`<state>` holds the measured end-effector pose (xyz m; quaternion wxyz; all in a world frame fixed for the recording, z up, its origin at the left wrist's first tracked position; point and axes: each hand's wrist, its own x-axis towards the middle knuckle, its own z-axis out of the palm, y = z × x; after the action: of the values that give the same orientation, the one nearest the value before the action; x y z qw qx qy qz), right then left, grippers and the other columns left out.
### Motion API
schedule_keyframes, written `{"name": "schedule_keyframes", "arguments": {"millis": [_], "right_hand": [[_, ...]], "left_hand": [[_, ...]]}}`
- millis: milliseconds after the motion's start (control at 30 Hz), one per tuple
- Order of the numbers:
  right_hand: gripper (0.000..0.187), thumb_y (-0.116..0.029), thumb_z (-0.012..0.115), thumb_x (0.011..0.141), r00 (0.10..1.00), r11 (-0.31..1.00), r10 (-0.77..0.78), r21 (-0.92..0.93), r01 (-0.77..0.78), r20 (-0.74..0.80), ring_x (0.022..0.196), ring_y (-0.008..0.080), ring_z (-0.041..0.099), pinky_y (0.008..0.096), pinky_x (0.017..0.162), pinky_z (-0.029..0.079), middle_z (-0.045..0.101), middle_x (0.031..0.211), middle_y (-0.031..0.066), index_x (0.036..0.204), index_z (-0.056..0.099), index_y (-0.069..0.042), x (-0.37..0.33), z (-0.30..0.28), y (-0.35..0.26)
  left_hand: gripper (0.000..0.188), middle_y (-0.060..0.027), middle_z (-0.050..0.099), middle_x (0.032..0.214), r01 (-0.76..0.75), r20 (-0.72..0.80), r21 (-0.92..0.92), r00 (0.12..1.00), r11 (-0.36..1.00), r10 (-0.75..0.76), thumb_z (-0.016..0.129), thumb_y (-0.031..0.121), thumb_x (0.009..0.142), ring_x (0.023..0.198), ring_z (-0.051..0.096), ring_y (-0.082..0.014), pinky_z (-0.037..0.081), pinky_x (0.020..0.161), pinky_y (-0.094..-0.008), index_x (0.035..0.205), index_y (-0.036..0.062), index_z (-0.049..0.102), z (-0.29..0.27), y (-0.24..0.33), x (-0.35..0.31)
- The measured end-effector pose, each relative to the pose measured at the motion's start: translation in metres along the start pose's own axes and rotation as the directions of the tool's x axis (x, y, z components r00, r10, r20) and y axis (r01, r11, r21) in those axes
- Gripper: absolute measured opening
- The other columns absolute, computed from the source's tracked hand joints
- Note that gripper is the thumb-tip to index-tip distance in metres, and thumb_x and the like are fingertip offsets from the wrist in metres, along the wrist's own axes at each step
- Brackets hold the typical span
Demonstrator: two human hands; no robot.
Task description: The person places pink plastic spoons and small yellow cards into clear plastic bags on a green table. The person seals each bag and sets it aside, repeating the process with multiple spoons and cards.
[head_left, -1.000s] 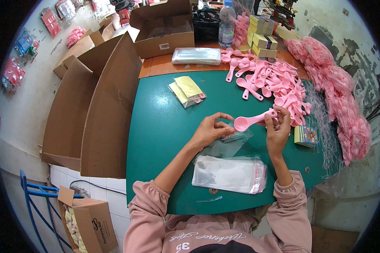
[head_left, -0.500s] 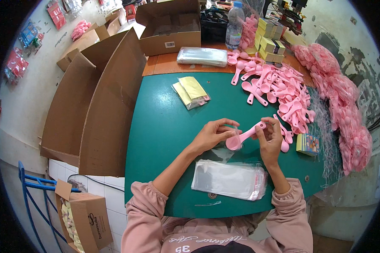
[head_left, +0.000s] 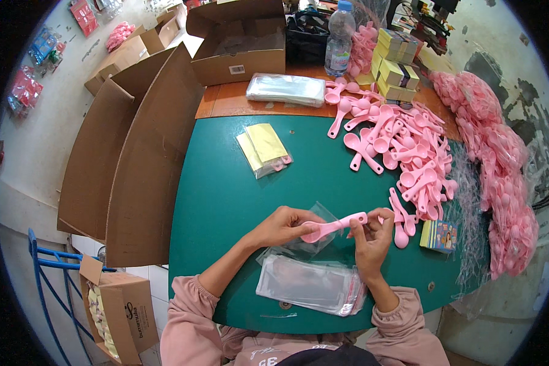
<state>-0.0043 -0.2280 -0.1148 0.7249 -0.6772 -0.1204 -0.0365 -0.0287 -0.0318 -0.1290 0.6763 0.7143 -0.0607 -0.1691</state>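
A pink plastic spoon (head_left: 337, 227) with a round bowl and a hole in its handle is held over the green table. My left hand (head_left: 287, 227) is closed at the bowl end, gripping a clear plastic bag (head_left: 324, 212) that surrounds the bowl. At the handle, my right hand (head_left: 373, 244) pinches with thumb and fingers. Just below my hands lies a stack of clear plastic bags (head_left: 305, 285). A heap of pink spoons (head_left: 412, 143) spreads to the right, with a few loose spoons (head_left: 401, 219) beside my right hand.
Packed yellow-card bags (head_left: 265, 149) lie at the table's far left. A small stack of printed cards (head_left: 438, 236) sits at right. Behind stand a water bottle (head_left: 340, 39), yellow card bundles (head_left: 398, 76) and a bag bundle (head_left: 287, 89). Large cardboard boxes (head_left: 146, 165) flank the left edge.
The spoon's bowl has moved left and down into the clear bag, and its handle lies flatter. Both hands have shifted slightly left and nearer; the whole view has shifted a little.
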Motion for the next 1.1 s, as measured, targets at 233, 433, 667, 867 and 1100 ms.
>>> {"name": "schedule_keyframes", "arguments": {"millis": [233,433,667,867,1100], "right_hand": [[0.031,-0.018,0.060,0.082,0.988,0.997,0.021,-0.073,-0.010,0.153,0.070,0.0126,0.058,0.0227,0.061,0.048,0.057,0.081,0.0088,0.098,0.041,0.001,-0.001,-0.007,0.009],[0.063,-0.055,0.046,0.082,0.953,0.999,-0.004,-0.032,0.014,0.303,0.083,0.0172,0.056,0.0285,0.071,0.046,0.053,0.096,0.0125,0.106,0.042,0.003,0.005,-0.003,0.003],[0.064,-0.059,0.043,0.081,0.874,0.989,-0.037,-0.107,0.102,0.485,0.092,0.0249,0.053,0.0322,0.078,0.043,0.049,0.118,0.0180,0.109,0.049,-0.002,0.013,-0.001,0.001],[0.063,-0.057,0.046,0.081,0.858,0.994,0.023,-0.100,0.033,0.513,0.106,0.0274,0.048,0.0323,0.081,0.041,0.041,0.127,0.0187,0.112,0.051,-0.003,0.015,0.001,0.003],[0.053,-0.050,0.050,0.082,0.772,0.996,0.018,-0.079,0.042,0.635,0.108,0.0242,0.046,0.0319,0.083,0.040,0.039,0.130,0.0151,0.112,0.054,-0.007,0.019,-0.002,0.005]], "left_hand": [[0.026,-0.0024,0.065,0.078,-0.061,0.080,0.057,0.995,0.997,0.056,0.057,0.021,0.084,0.065,0.053,-0.0052,0.044,0.061,-0.0213,0.104,0.0045,0.062,-0.003,0.001,0.000],[0.027,-0.0027,0.065,0.079,0.004,0.075,0.016,0.997,1.000,-0.006,0.057,0.023,0.084,0.069,0.054,-0.0052,0.045,0.064,-0.0219,0.103,0.0039,0.062,-0.005,0.003,-0.002],[0.029,-0.0060,0.064,0.088,0.059,0.037,-0.117,0.998,0.991,-0.055,0.056,0.019,0.085,0.078,0.056,-0.0086,0.046,0.069,-0.0236,0.105,-0.0013,0.059,-0.002,0.007,0.002],[0.027,-0.0074,0.063,0.089,0.026,0.019,-0.201,1.000,0.979,-0.022,0.053,0.017,0.087,0.080,0.058,-0.0101,0.047,0.071,-0.0235,0.104,-0.0034,0.058,-0.003,0.008,0.007],[0.027,-0.0098,0.061,0.096,0.011,0.036,-0.333,0.999,0.943,0.001,0.049,0.013,0.088,0.083,0.059,-0.0115,0.048,0.072,-0.0215,0.107,-0.0053,0.056,0.001,0.006,0.009]]}}
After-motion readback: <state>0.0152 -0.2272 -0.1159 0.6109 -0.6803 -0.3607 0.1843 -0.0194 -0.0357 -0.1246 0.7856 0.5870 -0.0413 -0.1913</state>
